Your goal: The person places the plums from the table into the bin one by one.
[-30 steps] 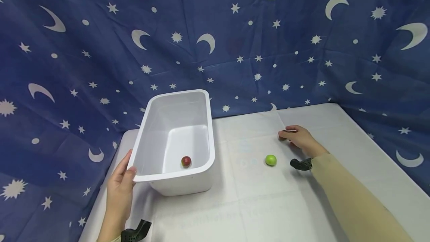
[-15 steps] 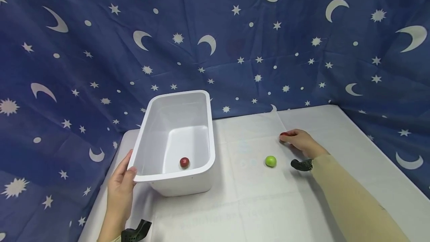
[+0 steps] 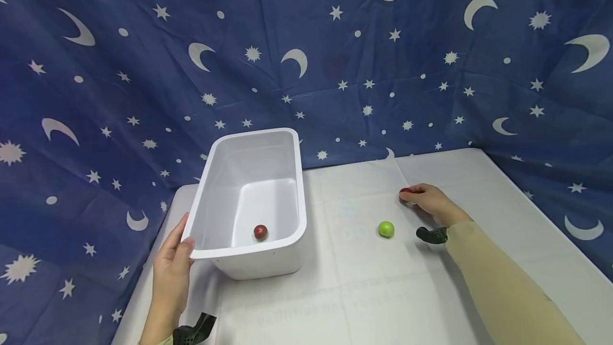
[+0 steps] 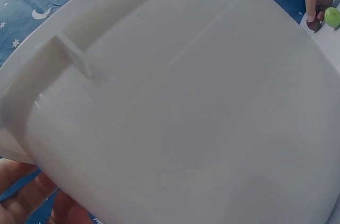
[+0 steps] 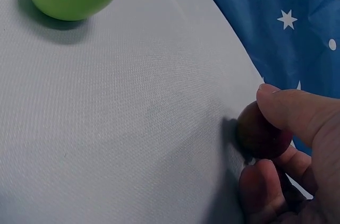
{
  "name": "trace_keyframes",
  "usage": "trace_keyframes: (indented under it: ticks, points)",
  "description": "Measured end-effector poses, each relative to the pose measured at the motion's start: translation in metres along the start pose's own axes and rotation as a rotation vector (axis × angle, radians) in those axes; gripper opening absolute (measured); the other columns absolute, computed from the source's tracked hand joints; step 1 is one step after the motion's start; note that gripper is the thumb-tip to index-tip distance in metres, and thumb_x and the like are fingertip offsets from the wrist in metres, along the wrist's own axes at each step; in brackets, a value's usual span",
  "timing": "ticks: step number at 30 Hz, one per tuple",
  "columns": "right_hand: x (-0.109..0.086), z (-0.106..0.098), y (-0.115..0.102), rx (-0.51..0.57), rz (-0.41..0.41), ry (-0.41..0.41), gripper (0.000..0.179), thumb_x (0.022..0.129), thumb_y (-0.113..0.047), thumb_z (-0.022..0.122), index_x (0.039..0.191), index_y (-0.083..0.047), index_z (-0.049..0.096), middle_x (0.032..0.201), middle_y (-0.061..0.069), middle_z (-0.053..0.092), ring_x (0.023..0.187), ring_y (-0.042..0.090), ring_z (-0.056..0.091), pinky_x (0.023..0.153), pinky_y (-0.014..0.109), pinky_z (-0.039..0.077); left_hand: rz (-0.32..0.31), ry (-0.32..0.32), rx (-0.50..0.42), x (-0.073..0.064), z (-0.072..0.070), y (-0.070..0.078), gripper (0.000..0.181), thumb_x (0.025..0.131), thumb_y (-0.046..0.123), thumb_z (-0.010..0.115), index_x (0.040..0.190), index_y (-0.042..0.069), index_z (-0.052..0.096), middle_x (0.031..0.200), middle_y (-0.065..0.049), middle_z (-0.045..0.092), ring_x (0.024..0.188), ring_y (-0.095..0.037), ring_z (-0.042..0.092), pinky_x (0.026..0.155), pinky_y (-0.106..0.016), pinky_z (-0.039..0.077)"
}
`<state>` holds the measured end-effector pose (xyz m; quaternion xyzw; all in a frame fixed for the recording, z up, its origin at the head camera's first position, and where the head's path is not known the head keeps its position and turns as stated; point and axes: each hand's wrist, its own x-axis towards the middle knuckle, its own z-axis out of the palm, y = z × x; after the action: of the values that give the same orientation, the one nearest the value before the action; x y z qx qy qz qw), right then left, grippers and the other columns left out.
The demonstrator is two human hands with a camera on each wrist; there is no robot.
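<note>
At the near left corner of a white plastic tub (image 3: 273,249), my left hand (image 3: 171,270) grips the rim, thumb on top and fingers along the outer side. Inside the tub, on its floor by the near wall, lies a small red round fruit (image 3: 261,232). My right hand (image 3: 433,204) pinches a second small dark red round fruit (image 5: 259,132) between thumb and fingers, low over the white cloth. Closer to me and to its left sits a bright green round fruit (image 3: 386,229). Part of the dark red fruit is hidden by the fingers.
A table with a white cloth (image 3: 335,302) carries everything. Behind it and at both sides hangs a blue curtain (image 3: 345,57) with moons and stars. Black wrist mounts (image 3: 432,235) stick out from both sleeves.
The red fruit inside the tub has rolled slightly left. My right fingers have closed around the dark red fruit, which has turned a little. The left hand stays on the rim.
</note>
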<state>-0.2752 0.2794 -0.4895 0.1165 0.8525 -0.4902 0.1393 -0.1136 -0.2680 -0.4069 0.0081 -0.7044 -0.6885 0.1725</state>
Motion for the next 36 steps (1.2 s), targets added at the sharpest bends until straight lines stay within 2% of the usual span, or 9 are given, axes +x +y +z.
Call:
trace_keyframes:
  ticks: [7,14,20,24,27,36]
  points:
    - [-0.002,-0.001,0.001,0.016,-0.016,-0.010,0.066,0.091,-0.044,0.065,0.132,0.003,0.045,0.128,0.020,0.047,0.107,0.031,0.047,0.089,0.038,0.039,0.000,0.004,-0.010,0.000,0.001,0.000,0.047,0.100,0.002,0.040,0.146,0.011,0.044,0.148,-0.008,0.040,0.121,-0.019,0.050,0.086,-0.023,0.050]
    - [-0.003,0.002,0.000,0.033,-0.012,-0.002,0.063,0.090,-0.045,0.065,0.129,0.001,0.048,0.125,0.017,0.050,0.105,0.028,0.048,0.088,0.035,0.040,0.004,0.020,0.031,-0.002,-0.001,-0.002,0.046,0.100,0.003,0.041,0.145,0.013,0.046,0.147,-0.006,0.042,0.117,-0.018,0.052,0.083,-0.022,0.051]
    - [-0.005,0.001,-0.002,0.022,0.023,0.050,0.069,0.090,-0.047,0.065,0.135,0.001,0.045,0.126,0.017,0.051,0.107,0.029,0.049,0.088,0.036,0.042,0.004,-0.003,0.011,0.000,-0.001,-0.002,0.047,0.100,0.002,0.041,0.146,0.012,0.044,0.148,-0.006,0.041,0.119,-0.021,0.050,0.085,-0.024,0.051]
    - [-0.005,-0.001,-0.007,0.024,0.049,0.078,0.074,0.089,-0.052,0.064,0.138,0.000,0.043,0.121,0.017,0.052,0.103,0.028,0.050,0.083,0.034,0.043,-0.003,-0.004,0.018,0.000,0.000,-0.002,0.047,0.100,0.003,0.040,0.146,0.012,0.044,0.149,-0.006,0.040,0.121,-0.020,0.049,0.086,-0.024,0.050]
    - [-0.006,-0.004,-0.012,0.035,0.023,0.078,0.073,0.089,-0.052,0.063,0.138,-0.002,0.043,0.121,0.016,0.053,0.102,0.028,0.051,0.082,0.033,0.043,-0.007,-0.003,0.020,0.000,0.000,-0.002,0.046,0.101,0.004,0.040,0.146,0.013,0.044,0.149,-0.006,0.039,0.122,-0.019,0.048,0.086,-0.024,0.050]
    - [-0.017,-0.003,-0.048,0.109,-0.102,0.031,0.073,0.090,-0.051,0.063,0.142,-0.004,0.039,0.136,0.018,0.049,0.120,0.035,0.049,0.100,0.046,0.041,0.004,0.002,0.035,0.000,-0.001,-0.002,0.047,0.100,0.004,0.041,0.146,0.013,0.045,0.148,-0.006,0.041,0.121,-0.019,0.049,0.086,-0.023,0.050]
